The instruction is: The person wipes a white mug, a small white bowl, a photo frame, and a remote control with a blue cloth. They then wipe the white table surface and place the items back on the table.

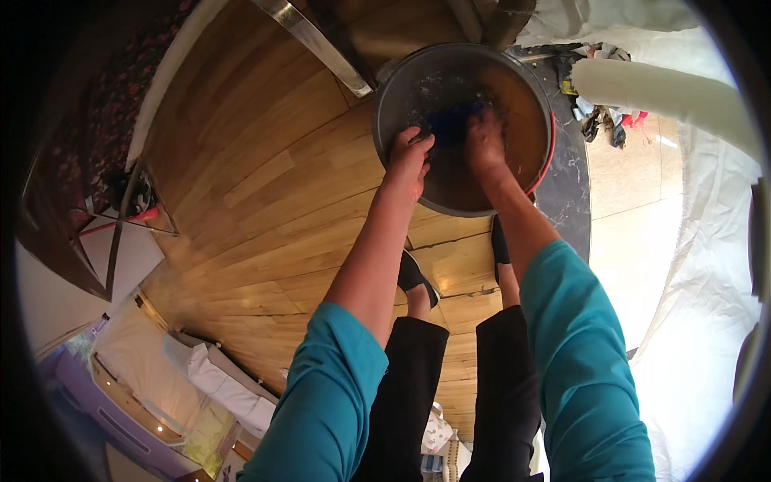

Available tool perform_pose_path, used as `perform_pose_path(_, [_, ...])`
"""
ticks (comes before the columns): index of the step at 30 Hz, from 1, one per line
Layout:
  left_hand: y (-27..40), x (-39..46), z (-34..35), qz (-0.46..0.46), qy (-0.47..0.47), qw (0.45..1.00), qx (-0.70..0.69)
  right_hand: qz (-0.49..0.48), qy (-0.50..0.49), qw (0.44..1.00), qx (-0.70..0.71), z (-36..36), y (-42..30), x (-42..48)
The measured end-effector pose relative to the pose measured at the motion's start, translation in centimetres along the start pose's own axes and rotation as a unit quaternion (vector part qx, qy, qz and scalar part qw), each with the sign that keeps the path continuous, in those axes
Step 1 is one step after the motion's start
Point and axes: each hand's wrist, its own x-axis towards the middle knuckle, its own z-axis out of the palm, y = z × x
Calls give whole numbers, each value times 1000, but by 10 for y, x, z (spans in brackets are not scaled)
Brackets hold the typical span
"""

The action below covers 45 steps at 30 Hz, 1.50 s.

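Observation:
A round dark grey bucket (380,129) with brownish water (521,141) in it stands on the floor before me. Inside it lies a wet, dark blue cloth (449,128), blurred by motion. My left hand (412,155) is at the bucket's left side, its curled fingers on the cloth's near-left edge. On the cloth's right end my right hand (485,140) is closed, its fingertips blurred and partly under the water. Bubbles and splashes show around the cloth. The bucket's red handle (551,144) rests down along the right rim.
Wood-plank floor (271,187) spreads to the left. A metal leg (325,45) stands close to the bucket's upper left. At right are a dark marble-look strip (569,175), a heap of scraps (602,117) and white sheeting (705,271). My black shoes (415,277) are just below the bucket.

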Motion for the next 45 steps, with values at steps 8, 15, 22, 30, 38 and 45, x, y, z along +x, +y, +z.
perform_pose_path(8, [12,-20,-24,87,-105,991,-7,280,-222,622,697,-118,-81,-25])
perform_pose_path(15, [42,-93,23,104,-161,969,-153,185,-73,762,616,-192,-118,-30])
perform_pose_path(22, [55,-161,39,111,-92,963,-226,185,26,840,510,-272,-131,-27])
perform_pose_path(30, [68,-218,57,406,119,882,210,335,-177,435,817,-310,-157,-28])
perform_pose_path(38, [108,-259,42,277,-95,952,85,296,-334,544,711,-381,-169,-20])
perform_pose_path(45, [175,-314,26,149,-436,888,-9,226,-455,460,729,-424,-172,-14])
